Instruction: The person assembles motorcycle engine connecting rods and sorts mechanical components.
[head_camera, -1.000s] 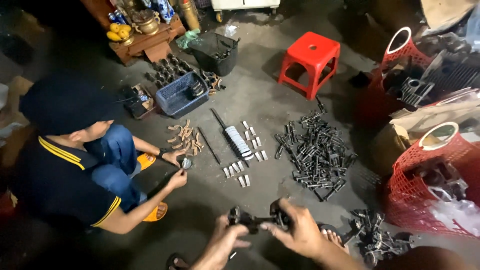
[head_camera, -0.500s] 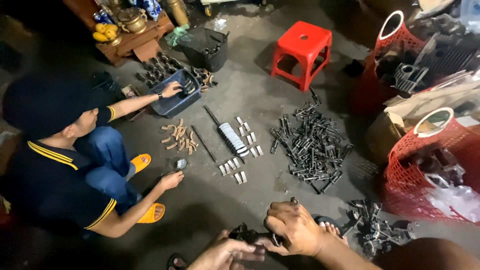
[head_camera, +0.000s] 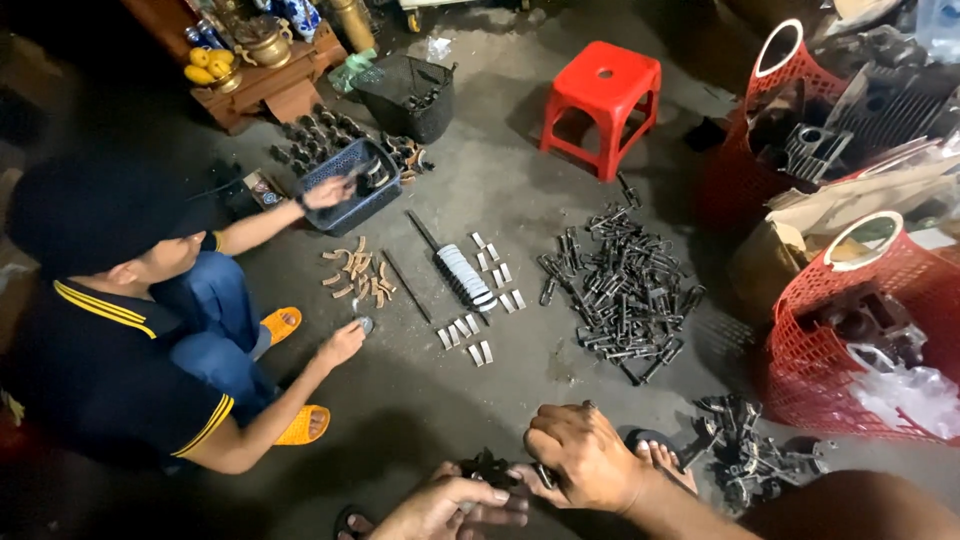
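Far left of the heap of dark metal parts (head_camera: 620, 295), a co-worker in a dark shirt with yellow trim (head_camera: 110, 370) crouches on the floor. A second ago both of that person's hands were low, by a small round piece. Now one arm is stretched out to the blue-grey tray (head_camera: 345, 195), up and to the left of the heap, and the other hand rests on the floor by the round piece (head_camera: 366, 324). Between the co-worker and the heap lie curved brown pieces (head_camera: 355, 272), then a thin rod strung with pale plates (head_camera: 462, 275) with small silver blocks around it.

Below the heap, at the bottom edge of the view, my left hand (head_camera: 455, 505) has its fingers curled loosely against a dark metal part (head_camera: 495, 468). I cannot tell if it grips the part or only steadies it. My right hand (head_camera: 580, 460) is closed over the part's other end. A second ago the part stretched out as a bar between hands set wider apart; now the hands are drawn close together and cover most of it. I judge that it is held off the floor and is being worked at close quarters.

A red stool (head_camera: 600, 95) stands above the heap. A smaller cluster of dark parts (head_camera: 750, 455) lies below and right of it. Red mesh baskets (head_camera: 880, 330) stand to its right.
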